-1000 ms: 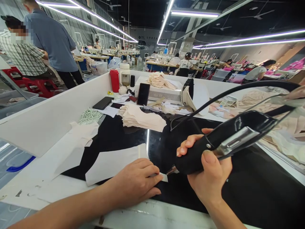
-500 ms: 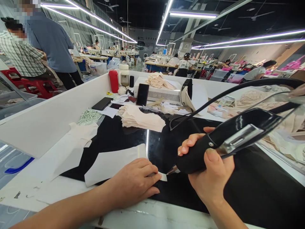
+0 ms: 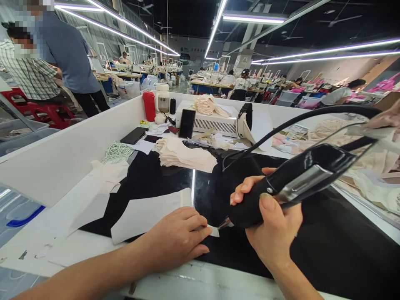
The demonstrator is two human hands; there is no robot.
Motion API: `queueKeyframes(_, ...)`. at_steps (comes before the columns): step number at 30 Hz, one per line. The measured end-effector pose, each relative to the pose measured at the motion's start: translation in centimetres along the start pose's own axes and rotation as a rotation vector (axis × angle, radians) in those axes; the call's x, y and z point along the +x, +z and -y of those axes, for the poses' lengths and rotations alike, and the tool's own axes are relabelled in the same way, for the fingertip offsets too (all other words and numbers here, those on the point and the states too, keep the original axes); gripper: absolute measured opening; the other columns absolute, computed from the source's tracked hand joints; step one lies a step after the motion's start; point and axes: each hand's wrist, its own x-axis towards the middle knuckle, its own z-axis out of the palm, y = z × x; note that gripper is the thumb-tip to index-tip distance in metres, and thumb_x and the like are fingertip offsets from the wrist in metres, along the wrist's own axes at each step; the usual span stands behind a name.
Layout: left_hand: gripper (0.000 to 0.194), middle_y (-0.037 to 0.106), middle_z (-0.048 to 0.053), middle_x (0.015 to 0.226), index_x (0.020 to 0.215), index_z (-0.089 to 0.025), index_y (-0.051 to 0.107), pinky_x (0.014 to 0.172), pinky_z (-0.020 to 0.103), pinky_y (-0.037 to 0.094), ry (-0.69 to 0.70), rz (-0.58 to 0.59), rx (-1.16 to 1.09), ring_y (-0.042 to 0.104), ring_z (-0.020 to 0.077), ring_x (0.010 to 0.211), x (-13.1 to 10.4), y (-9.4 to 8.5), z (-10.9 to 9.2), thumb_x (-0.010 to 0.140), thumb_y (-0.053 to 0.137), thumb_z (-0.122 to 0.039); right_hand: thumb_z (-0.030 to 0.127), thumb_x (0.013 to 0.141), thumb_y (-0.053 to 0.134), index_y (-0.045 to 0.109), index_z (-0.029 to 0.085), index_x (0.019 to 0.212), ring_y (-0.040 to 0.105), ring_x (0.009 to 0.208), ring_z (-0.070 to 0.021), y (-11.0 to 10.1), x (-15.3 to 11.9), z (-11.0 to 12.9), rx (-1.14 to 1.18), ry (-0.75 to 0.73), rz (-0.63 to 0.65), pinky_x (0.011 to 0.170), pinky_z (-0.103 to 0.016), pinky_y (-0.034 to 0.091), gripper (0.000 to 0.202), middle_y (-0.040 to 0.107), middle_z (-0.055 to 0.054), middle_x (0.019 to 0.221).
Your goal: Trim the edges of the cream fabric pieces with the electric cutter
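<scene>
My right hand (image 3: 271,225) is wrapped around a black glue gun (image 3: 293,179), thumb near its silver lever. The gun's pointed metal nozzle (image 3: 226,223) slants down to the left and meets, or nearly meets, the tip of a narrow white fabric end (image 3: 214,231). Pressed down on that end is my left hand (image 3: 181,239), with its fingers close together. A white fabric piece (image 3: 146,214) lies flat on the black work surface (image 3: 246,254) behind my left hand. Whether it joins the narrow end is hidden under the hand.
Behind the hands lies a stack of cream fabric pieces (image 3: 186,155). Further back are a phone (image 3: 187,123), a white vented box (image 3: 215,123) and a red bottle (image 3: 149,106). A black hose (image 3: 275,129) arches from the right. White fabric (image 3: 84,200) and pale green cord (image 3: 117,153) lie left.
The glue gun and my right hand have shifted slightly left, and the hose has moved with them. My left hand and the white fabric stay where they were.
</scene>
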Motion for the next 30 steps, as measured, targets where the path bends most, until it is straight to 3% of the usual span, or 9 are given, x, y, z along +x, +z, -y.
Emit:
queueKeyframes(9, 0.030, 0.071, 0.010, 0.114, 0.125, -0.013, 0.068, 0.100, 0.038, 0.055, 0.010, -0.008, 0.012, 0.065, 0.0238, 0.104, 0.0, 0.2, 0.1, 0.110, 0.058, -0.037, 0.044, 0.082, 0.086, 0.066, 0.028, 0.114, 0.064, 0.058, -0.0155, 0.1, -0.5, 0.8, 0.020, 0.003, 0.012, 0.053, -0.030, 0.058, 0.041, 0.068, 0.003, 0.079)
queueKeyframes(14, 0.029, 0.072, 0.009, 0.114, 0.126, -0.013, 0.068, 0.100, 0.038, 0.056, 0.006, 0.006, -0.002, 0.066, 0.0239, 0.104, 0.0, 0.2, 0.2, 0.109, 0.061, -0.035, 0.038, 0.086, 0.083, 0.065, 0.028, 0.115, 0.065, 0.060, -0.0155, 0.0, -0.6, 0.5, -0.006, 0.021, -0.003, 0.054, -0.031, 0.059, 0.035, 0.068, 0.003, 0.080)
queueKeyframes(21, 0.023, 0.077, 0.006, 0.117, 0.125, -0.017, 0.066, 0.118, 0.041, 0.045, -0.026, 0.014, -0.090, 0.071, 0.0202, 0.111, -0.4, 0.5, 0.6, 0.112, 0.055, -0.032, 0.042, 0.083, 0.084, 0.065, 0.028, 0.114, 0.063, 0.060, -0.0156, -0.6, -0.4, 0.8, -0.020, 0.007, -0.005, 0.054, -0.031, 0.057, 0.039, 0.067, 0.003, 0.079)
queueKeyframes(30, 0.015, 0.076, 0.005, 0.114, 0.112, -0.017, 0.070, 0.120, 0.040, 0.044, -0.023, 0.006, -0.049, 0.071, 0.0194, 0.111, -0.3, 0.7, 0.5, 0.110, 0.060, -0.028, 0.040, 0.078, 0.085, 0.067, 0.026, 0.110, 0.062, 0.057, -0.0166, -0.4, 0.0, 1.4, -0.053, -0.007, -0.046, 0.051, -0.032, 0.057, 0.039, 0.068, 0.002, 0.076)
